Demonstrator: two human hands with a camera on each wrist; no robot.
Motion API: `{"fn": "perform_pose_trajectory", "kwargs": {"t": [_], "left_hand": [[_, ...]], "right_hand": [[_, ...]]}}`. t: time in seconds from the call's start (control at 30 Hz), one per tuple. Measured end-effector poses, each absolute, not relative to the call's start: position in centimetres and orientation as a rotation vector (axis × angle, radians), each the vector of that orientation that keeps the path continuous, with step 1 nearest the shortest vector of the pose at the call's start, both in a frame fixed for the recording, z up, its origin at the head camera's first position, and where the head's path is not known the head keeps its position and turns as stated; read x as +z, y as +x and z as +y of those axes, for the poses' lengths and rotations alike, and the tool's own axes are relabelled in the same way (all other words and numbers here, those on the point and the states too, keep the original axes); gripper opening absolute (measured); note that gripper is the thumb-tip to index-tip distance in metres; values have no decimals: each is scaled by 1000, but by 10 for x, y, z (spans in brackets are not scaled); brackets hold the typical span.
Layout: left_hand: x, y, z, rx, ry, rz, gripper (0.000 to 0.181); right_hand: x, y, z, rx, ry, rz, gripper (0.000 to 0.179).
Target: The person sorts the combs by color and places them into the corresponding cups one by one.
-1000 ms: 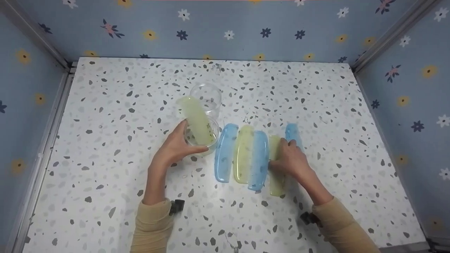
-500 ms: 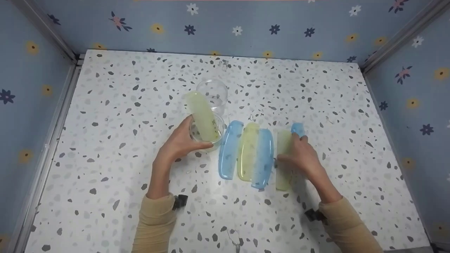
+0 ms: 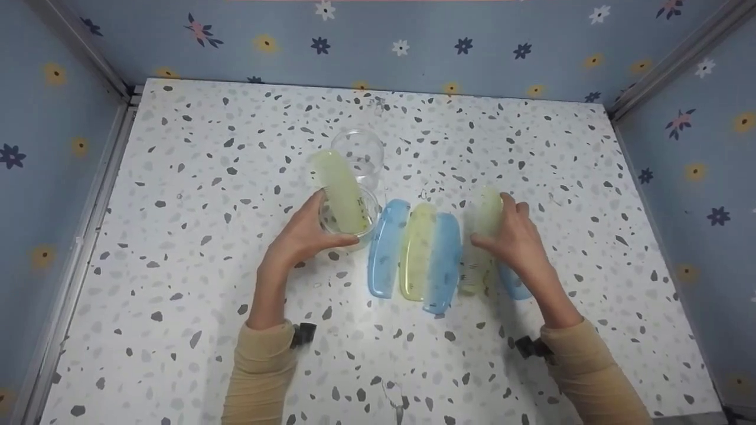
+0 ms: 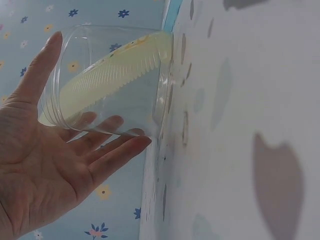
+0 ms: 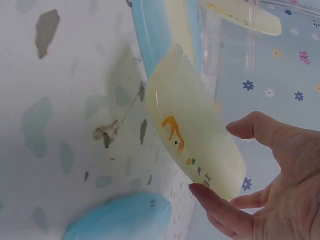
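Observation:
My left hand holds a clear plastic jar, thumb on one side and fingers on the other. A pale yellow comb leans inside it, its upper end sticking out past the rim. My right hand pinches another yellow comb between thumb and fingers, tilted and raised off the table. Its orange printed picture shows in the right wrist view. Left of that hand lie a blue comb, a yellow comb and another blue comb. One more blue comb is partly hidden beneath the right hand.
A second clear round container stands just behind the jar. The speckled white table is bounded by flowered blue panels at the back and both sides.
My right hand has lifted the yellow comb off the table and moved slightly up and right, baring the lower end of the right-hand blue comb. The left hand still holds the jar.

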State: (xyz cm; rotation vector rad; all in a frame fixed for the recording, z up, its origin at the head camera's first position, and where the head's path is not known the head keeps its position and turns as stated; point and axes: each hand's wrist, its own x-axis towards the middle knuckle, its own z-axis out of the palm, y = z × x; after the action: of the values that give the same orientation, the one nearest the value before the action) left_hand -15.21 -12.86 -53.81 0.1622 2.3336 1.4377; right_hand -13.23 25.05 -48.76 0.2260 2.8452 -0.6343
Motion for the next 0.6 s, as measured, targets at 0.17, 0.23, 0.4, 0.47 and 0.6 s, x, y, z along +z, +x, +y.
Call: {"fn": "perform_pose_trajectory", "kwargs": {"t": [0.17,0.23,0.4,0.47,0.6], "left_hand": [[-539,-151,-129,1444,159,2337,110],[-539,-151,-128,1447,158,2337,110],[-539,-151,-128,1440,165,2342,111],[-539,-151,-128,1438,172,2348,110],[-540,-150,-129,1434,174,2354,110]], "right_hand": [[-475,-140,240,-674,217,2926,105],[-468,-144,234,-698,205,2968,105],[-448,-151,215,-787,144,3079,103],[-440,-153,206,-836,114,3110,102],[-424,-159,186,-930,31,3160,103]]}}
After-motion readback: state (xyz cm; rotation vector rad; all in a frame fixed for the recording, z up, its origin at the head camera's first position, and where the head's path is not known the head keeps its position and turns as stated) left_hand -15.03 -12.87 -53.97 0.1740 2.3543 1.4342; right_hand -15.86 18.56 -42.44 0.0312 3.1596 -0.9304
